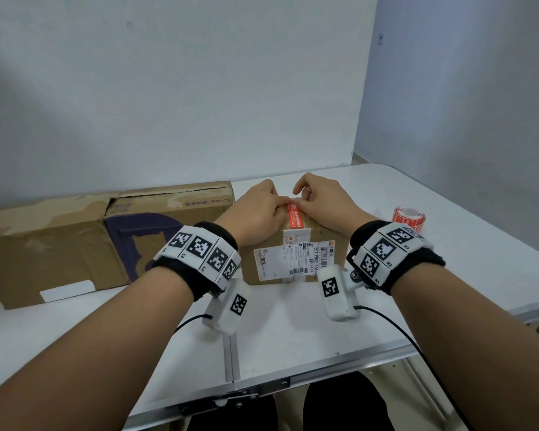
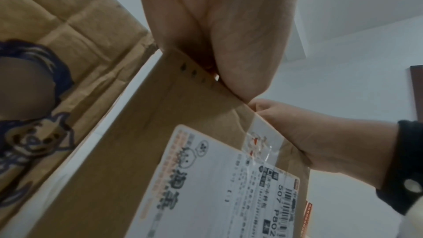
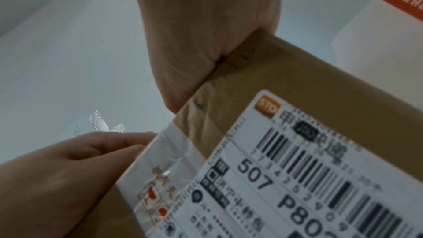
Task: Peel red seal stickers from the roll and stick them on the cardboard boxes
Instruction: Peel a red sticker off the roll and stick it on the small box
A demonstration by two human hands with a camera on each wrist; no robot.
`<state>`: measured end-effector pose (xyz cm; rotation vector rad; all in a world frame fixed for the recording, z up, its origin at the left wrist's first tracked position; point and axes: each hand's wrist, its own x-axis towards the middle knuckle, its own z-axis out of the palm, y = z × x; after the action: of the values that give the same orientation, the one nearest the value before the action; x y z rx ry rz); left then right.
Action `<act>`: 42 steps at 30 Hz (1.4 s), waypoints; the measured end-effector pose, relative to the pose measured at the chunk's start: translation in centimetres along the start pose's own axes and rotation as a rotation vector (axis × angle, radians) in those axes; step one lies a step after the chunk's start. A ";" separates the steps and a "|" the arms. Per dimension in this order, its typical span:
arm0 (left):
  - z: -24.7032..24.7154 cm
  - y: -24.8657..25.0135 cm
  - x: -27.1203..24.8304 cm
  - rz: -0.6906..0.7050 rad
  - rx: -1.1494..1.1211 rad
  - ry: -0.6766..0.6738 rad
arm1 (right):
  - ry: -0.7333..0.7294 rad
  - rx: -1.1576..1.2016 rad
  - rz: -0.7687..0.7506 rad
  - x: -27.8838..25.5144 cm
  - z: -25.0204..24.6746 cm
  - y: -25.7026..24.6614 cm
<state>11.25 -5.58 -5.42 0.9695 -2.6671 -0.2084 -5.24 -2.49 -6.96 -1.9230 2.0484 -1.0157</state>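
Observation:
A small cardboard box [image 1: 293,259] with a white shipping label stands at the middle of the white table [image 1: 293,337]. A red seal sticker [image 1: 295,218] lies along its top, reaching the front edge. My left hand [image 1: 257,211] and right hand [image 1: 322,205] both rest on the box top, their thumbs pressing the sticker's far end from either side. The other fingertips are hidden behind the hands. The roll of red stickers [image 1: 409,216] stands on the table to the right of the box. Both wrist views show the palm heels against the box [image 2: 142,142] [image 3: 309,71] edge.
A large worn cardboard box [image 1: 75,241] with a dark blue print lies to the left, close beside the small box. A white wall stands right behind the table, and another closes the right side. The table's front edge is near my arms.

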 end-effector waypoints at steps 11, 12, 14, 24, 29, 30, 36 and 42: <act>0.7 -1.8 -1.7 0.079 0.121 -0.090 | -0.036 -0.096 -0.052 -0.2 -1.7 -0.8; 0.9 -2.0 -1.8 0.070 0.133 -0.103 | -0.037 -0.122 -0.070 -0.3 -2.0 -1.1; 1.5 -2.4 -1.7 0.070 0.125 -0.078 | -0.035 -0.165 -0.083 -0.9 -2.1 -1.4; 1.2 -0.8 -2.7 0.035 0.091 -0.041 | -0.018 -0.323 -0.118 -3.7 -1.4 -1.6; 1.4 -0.9 -2.8 0.025 0.068 -0.033 | 0.016 -0.333 -0.142 -4.9 -1.3 -1.9; 1.4 -1.0 -2.7 0.023 0.066 -0.036 | 0.014 -0.344 -0.148 -5.2 -1.4 -2.0; 1.7 -1.2 -2.4 0.016 0.082 -0.030 | 0.041 -0.347 -0.176 -6.7 -1.5 -2.3; 1.7 -1.5 -2.4 0.027 0.061 -0.013 | 0.140 -0.173 -0.140 -6.8 -1.3 -1.8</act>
<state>13.38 -5.08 -7.94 0.9524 -2.7115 -0.1281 -3.29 4.40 -7.23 -2.1652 2.1674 -1.0624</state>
